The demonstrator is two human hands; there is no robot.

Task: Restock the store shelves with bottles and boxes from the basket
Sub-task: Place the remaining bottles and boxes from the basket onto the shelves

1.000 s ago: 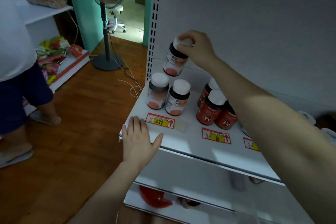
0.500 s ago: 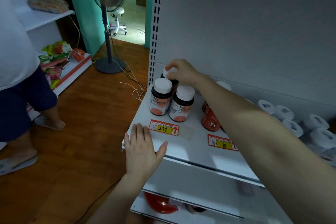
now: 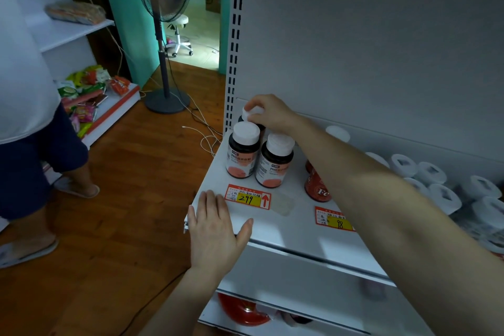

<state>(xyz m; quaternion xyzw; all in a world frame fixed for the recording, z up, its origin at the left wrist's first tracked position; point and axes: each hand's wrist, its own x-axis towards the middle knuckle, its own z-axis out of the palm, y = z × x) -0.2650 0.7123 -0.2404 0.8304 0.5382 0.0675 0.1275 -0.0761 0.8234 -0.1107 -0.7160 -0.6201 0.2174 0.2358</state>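
My right hand (image 3: pixel 268 112) grips the white cap of a dark bottle (image 3: pixel 250 114) standing at the back left of the white shelf (image 3: pixel 294 229); two like bottles hide most of it. Those two white-capped bottles (image 3: pixel 243 150) (image 3: pixel 275 161) stand upright in front. A red bottle (image 3: pixel 316 185) marked "Fe" stands to their right, partly behind my forearm. My left hand (image 3: pixel 216 226) rests flat, fingers straight, on the shelf's front left corner. No basket is in view.
Rolls of white tissue (image 3: pixel 441 194) fill the shelf's right side. Price tags (image 3: pixel 248 197) (image 3: pixel 334 219) lie on the shelf front. A standing fan (image 3: pixel 163 35) and loose cables are on the wooden floor at left. Another person (image 3: pixel 30 131) stands far left by a snack shelf (image 3: pixel 90 95).
My right hand brought the bottle down from mid-air and set it on the shelf behind the two front bottles. My left hand stayed on the shelf corner.
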